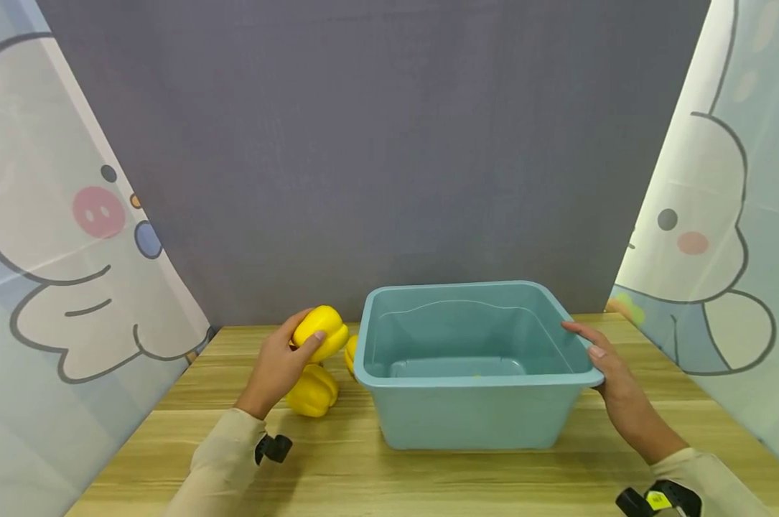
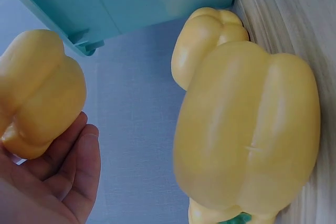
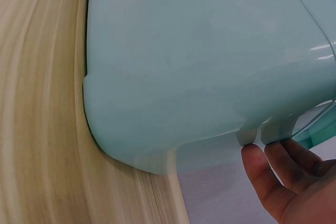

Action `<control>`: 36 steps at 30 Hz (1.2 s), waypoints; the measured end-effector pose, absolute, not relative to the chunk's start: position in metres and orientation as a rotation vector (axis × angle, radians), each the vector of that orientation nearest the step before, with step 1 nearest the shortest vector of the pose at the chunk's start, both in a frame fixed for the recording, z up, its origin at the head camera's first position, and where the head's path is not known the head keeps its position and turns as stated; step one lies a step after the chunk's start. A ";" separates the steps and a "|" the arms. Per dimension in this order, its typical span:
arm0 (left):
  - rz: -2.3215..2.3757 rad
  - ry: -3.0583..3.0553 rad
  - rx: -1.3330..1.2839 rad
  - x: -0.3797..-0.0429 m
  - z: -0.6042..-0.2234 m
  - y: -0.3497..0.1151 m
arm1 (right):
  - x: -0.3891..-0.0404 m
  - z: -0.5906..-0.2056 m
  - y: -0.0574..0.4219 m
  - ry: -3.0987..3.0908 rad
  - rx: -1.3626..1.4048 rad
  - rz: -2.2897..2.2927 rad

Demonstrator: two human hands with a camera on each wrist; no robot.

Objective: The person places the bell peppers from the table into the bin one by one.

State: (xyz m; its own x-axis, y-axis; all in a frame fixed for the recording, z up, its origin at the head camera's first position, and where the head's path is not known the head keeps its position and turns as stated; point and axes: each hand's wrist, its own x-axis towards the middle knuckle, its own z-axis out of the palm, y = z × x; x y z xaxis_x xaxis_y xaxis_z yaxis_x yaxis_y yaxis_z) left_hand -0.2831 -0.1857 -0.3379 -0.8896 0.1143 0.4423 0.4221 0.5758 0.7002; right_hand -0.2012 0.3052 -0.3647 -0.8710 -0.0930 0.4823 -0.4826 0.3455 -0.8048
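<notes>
My left hand (image 1: 274, 372) holds a yellow bell pepper (image 1: 321, 332) between thumb and fingers, raised just left of the tub. Below it, another yellow bell pepper (image 1: 311, 392) lies on the table. A third pepper (image 1: 350, 354) sits against the tub's left side, partly hidden. The left wrist view also shows part of a pepper with a green stem (image 2: 239, 219) behind the large near one (image 2: 247, 129). At the right, my right hand (image 1: 622, 395) grips the rim of the blue-green plastic tub (image 1: 467, 416), fingertips (image 3: 254, 158) against its outer wall.
The tub stands upright on the wood-grain table (image 1: 337, 481), its near wall hiding most of its floor; a tiny yellow spot shows inside. Behind the table hangs a grey cloth backdrop (image 1: 389, 158). Curtains with cartoon prints (image 1: 59, 301) flank both sides.
</notes>
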 end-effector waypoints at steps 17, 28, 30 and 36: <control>-1.219 -2.479 -0.490 -0.286 -0.321 -0.178 | -0.200 -0.362 0.305 -2.265 0.492 1.523; -1.198 -2.483 -0.524 -0.286 -0.310 -0.173 | -0.201 -0.363 0.304 -2.244 0.500 1.526; -1.191 -2.480 -0.529 -0.286 -0.309 -0.172 | -0.201 -0.363 0.303 -2.241 0.502 1.528; -1.148 -2.463 -0.571 -0.287 -0.302 -0.168 | -0.199 -0.363 0.303 -2.264 0.489 1.512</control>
